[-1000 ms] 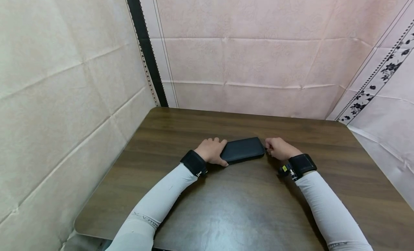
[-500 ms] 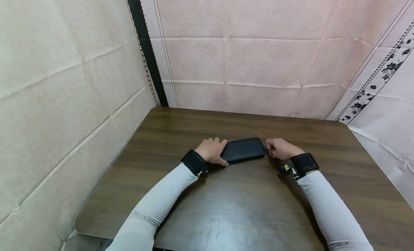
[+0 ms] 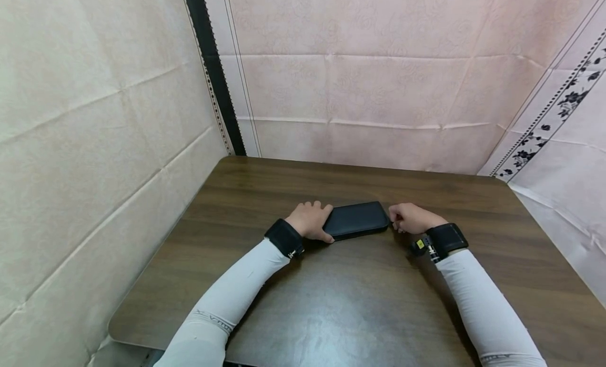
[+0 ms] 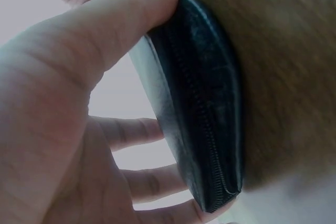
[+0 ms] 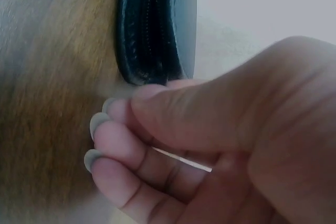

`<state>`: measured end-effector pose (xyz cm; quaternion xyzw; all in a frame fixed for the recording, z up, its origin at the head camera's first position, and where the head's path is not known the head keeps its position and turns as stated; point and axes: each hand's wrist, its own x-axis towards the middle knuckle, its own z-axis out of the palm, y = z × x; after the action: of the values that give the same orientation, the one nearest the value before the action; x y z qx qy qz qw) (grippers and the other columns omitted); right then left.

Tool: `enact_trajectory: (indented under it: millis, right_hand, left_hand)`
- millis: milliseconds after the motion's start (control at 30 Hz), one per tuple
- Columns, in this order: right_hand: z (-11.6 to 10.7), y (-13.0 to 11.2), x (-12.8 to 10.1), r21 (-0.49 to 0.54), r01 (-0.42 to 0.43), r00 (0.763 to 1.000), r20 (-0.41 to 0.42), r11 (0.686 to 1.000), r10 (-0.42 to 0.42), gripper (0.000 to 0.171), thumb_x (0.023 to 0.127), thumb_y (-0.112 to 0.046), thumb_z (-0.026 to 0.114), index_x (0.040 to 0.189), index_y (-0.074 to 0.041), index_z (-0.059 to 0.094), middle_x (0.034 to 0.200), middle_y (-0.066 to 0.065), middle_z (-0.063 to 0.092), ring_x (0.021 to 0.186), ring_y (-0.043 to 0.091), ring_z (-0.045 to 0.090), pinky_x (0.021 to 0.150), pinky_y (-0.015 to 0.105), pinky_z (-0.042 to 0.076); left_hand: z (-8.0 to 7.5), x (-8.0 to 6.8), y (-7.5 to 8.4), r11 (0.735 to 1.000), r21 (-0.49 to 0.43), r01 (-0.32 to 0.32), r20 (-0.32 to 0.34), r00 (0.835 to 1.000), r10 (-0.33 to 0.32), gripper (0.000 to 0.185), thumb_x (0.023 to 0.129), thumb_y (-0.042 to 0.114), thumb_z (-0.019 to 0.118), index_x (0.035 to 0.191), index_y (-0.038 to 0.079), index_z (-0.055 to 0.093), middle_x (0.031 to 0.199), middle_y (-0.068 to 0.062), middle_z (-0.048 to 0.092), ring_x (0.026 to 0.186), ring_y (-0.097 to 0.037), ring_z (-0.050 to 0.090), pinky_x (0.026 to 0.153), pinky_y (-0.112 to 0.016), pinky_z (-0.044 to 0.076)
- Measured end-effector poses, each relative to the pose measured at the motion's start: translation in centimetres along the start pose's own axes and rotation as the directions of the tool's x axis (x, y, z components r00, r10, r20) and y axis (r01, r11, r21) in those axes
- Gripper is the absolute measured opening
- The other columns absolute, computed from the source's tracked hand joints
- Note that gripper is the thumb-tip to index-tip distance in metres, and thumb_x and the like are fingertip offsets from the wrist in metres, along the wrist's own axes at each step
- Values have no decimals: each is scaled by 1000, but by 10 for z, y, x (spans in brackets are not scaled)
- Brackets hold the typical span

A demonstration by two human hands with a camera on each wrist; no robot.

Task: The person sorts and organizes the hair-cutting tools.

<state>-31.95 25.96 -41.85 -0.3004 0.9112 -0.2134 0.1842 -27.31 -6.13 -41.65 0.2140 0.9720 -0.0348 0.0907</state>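
Note:
A dark zip-around wallet (image 3: 357, 220) lies on the wooden table, toward the middle of the head view. My left hand (image 3: 309, 221) grips its left end, thumb along the near side and fingers at the far side. In the left wrist view the zipper (image 4: 212, 153) runs along the wallet's edge, its teeth together. At the right end my right hand (image 3: 415, 218) pinches the zipper pull between thumb and curled index finger; the pull is mostly hidden by the fingertips. The right wrist view has the wallet's corner (image 5: 137, 69) right above those fingertips.
The brown wooden table (image 3: 331, 309) stretches around both hands, with rounded corners. Pale cloth (image 3: 379, 88) hangs behind it and on both sides. A black wristband camera mount sits on each wrist, over white sleeves (image 3: 241, 288).
My right wrist has shifted very slightly to the right, its fingers staying at the wallet's end. The left hand and the wallet look nearly the same.

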Motion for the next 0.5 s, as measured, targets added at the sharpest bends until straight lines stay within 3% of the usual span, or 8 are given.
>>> enact_trajectory:
  millis: [500]
  right_hand:
    - [-2, -11, -3, 15, -19, 999, 27, 1000, 19, 20, 93, 12, 55, 82, -4, 61, 83, 5, 65, 73, 16, 61, 65, 31, 50]
  left_hand:
    - [-3, -2, 2, 1000, 7, 1, 3, 1000, -1, 95, 86, 69, 72, 159, 18, 38, 146, -16, 55, 126, -34, 57, 108, -48, 47]
